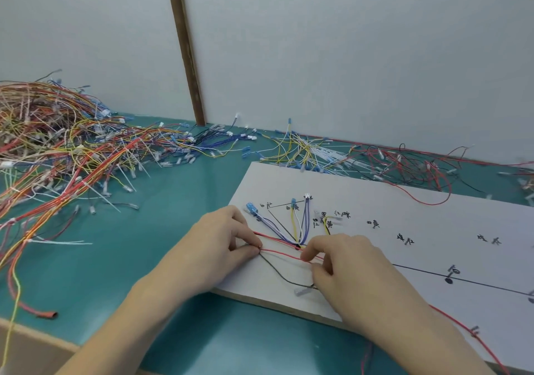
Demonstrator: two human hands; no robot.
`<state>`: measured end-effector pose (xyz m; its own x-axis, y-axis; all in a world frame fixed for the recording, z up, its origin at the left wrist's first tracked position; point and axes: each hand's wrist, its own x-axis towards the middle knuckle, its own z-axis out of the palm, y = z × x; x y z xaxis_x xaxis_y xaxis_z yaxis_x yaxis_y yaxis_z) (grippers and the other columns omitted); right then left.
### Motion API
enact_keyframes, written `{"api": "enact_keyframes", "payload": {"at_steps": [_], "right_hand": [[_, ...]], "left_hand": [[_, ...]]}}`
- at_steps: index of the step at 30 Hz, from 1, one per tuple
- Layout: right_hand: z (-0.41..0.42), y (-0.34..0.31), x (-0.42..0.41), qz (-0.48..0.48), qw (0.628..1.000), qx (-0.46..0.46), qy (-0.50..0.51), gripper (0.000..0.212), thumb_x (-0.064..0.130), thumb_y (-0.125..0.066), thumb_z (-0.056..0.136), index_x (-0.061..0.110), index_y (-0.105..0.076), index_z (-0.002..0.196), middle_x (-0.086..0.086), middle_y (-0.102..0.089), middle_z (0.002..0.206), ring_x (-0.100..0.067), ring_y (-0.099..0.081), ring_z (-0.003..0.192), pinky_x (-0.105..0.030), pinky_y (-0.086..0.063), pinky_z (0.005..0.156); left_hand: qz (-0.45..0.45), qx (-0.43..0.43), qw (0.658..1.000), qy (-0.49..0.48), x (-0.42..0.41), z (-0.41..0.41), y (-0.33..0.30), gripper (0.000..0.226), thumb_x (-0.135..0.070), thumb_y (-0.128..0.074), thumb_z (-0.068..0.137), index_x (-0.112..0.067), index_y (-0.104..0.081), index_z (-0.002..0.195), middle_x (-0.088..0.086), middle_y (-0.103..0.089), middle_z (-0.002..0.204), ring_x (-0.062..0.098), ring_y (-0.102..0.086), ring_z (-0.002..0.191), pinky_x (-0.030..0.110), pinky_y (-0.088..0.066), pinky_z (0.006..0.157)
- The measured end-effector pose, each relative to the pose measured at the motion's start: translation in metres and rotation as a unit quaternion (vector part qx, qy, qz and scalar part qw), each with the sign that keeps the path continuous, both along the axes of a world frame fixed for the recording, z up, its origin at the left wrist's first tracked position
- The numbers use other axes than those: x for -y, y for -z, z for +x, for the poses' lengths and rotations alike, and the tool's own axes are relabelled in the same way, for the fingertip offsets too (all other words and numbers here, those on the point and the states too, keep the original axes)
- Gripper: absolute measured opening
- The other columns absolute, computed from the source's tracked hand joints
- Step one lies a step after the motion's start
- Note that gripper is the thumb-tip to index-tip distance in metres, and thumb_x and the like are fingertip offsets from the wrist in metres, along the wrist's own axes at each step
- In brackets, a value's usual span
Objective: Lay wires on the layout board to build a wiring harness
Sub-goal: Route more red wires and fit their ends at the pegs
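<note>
Our left hand (222, 241) and right hand (344, 264) each pinch the same red wire (281, 252), stretched between them over the white board (404, 207). A black wire (277, 273) sags just below it. Beyond our fingers, blue and yellow wires (297, 224) fan out on the board. Left of our left hand, a tangled wire pile (57, 143) covers the green tabletop (173, 230).
</note>
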<state>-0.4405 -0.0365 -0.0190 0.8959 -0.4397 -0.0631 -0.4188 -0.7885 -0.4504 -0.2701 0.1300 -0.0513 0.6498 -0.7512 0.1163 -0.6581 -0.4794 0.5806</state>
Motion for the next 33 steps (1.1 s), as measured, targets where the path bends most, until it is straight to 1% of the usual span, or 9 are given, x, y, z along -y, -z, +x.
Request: {"api": "enact_keyframes", "payload": {"at_steps": [5,8,11,14,17,21,25,28,33], "right_hand": [[-0.032,-0.011,0.01,-0.052,0.998,0.009,0.027,0.017,0.041,-0.048,0.097,0.045,-0.064,0.099,0.013,-0.061,0.074,-0.006,-0.057,0.078,-0.026,-0.051,0.071],[-0.057,-0.019,0.021,0.074,0.996,0.005,0.043,0.019,0.051,-0.052,0.09,0.047,-0.07,0.087,0.02,-0.065,0.067,-0.001,-0.056,0.059,-0.015,-0.044,0.055],[-0.076,-0.021,0.036,0.196,0.978,0.006,0.066,0.015,0.053,-0.063,0.088,0.044,-0.075,0.091,0.013,-0.053,0.058,-0.003,-0.043,0.048,-0.018,-0.037,0.052],[-0.079,-0.014,0.038,0.284,0.953,0.018,0.099,0.018,0.043,-0.067,0.091,0.03,-0.077,0.084,0.006,-0.066,0.064,-0.013,-0.061,0.054,-0.028,-0.052,0.06],[-0.073,-0.001,0.031,0.433,0.878,0.115,0.171,0.014,0.018,-0.064,0.098,0.01,-0.075,0.093,-0.012,-0.076,0.08,-0.026,-0.073,0.069,-0.043,-0.065,0.068],[-0.07,0.006,0.033,0.576,0.759,0.208,0.224,0.021,0.002,-0.059,0.097,0.007,-0.07,0.113,-0.011,-0.062,0.074,-0.02,-0.054,0.05,-0.032,-0.052,0.046],[-0.073,0.009,0.042,0.469,0.837,0.18,0.218,0.026,0.007,-0.062,0.093,0.026,-0.075,0.104,-0.004,-0.069,0.075,-0.01,-0.037,0.045,-0.02,-0.027,0.037],[-0.074,0.006,0.046,0.271,0.935,0.126,0.189,0.02,0.022,-0.07,0.088,0.04,-0.077,0.087,0.013,-0.071,0.076,-0.001,-0.047,0.048,-0.013,-0.033,0.046],[-0.066,-0.005,0.061,0.088,0.986,0.073,0.121,0.014,0.029,-0.073,0.084,0.032,-0.076,0.071,0.017,-0.068,0.067,0.001,-0.051,0.052,-0.014,-0.042,0.051]], "left_hand": [[-0.039,-0.021,0.999,0.026,0.0,0.0,0.0,0.011,-0.026,-0.079,0.089,-0.037,-0.082,0.088,-0.021,-0.065,0.096,0.012,-0.06,0.073,0.017,-0.045,0.063],[-0.018,-0.031,0.999,0.033,0.003,0.005,-0.004,0.009,-0.027,-0.08,0.088,-0.035,-0.083,0.086,-0.021,-0.065,0.094,0.012,-0.061,0.071,0.022,-0.048,0.065],[0.022,-0.012,0.998,0.051,0.007,0.009,-0.012,0.006,-0.029,-0.08,0.088,-0.034,-0.083,0.087,-0.017,-0.066,0.091,0.011,-0.062,0.074,0.026,-0.051,0.068],[0.06,0.0,0.996,0.073,0.012,0.012,-0.022,0.006,-0.029,-0.08,0.087,-0.033,-0.082,0.085,-0.017,-0.067,0.092,0.008,-0.062,0.074,0.025,-0.051,0.068],[0.112,0.019,0.991,0.077,0.016,0.015,-0.029,0.006,-0.034,-0.078,0.086,-0.038,-0.081,0.083,-0.018,-0.069,0.088,0.003,-0.062,0.075,0.018,-0.048,0.062],[0.144,0.038,0.985,0.088,0.021,0.018,-0.036,0.006,-0.035,-0.077,0.083,-0.04,-0.079,0.082,-0.027,-0.068,0.076,-0.002,-0.062,0.073,0.012,-0.044,0.057],[0.187,0.053,0.975,0.111,0.029,0.02,-0.044,0.005,-0.034,-0.078,0.083,-0.038,-0.078,0.08,-0.038,-0.062,0.07,-0.008,-0.06,0.07,0.009,-0.04,0.052],[0.228,0.054,0.964,0.13,0.037,0.023,-0.052,0.005,-0.035,-0.079,0.082,-0.039,-0.079,0.081,-0.035,-0.062,0.064,-0.008,-0.06,0.064,0.011,-0.04,0.052],[0.27,0.052,0.949,0.153,0.049,0.023,-0.062,0.007,-0.033,-0.081,0.08,-0.039,-0.079,0.081,-0.032,-0.066,0.067,-0.006,-0.063,0.067,0.022,-0.055,0.061]]}}
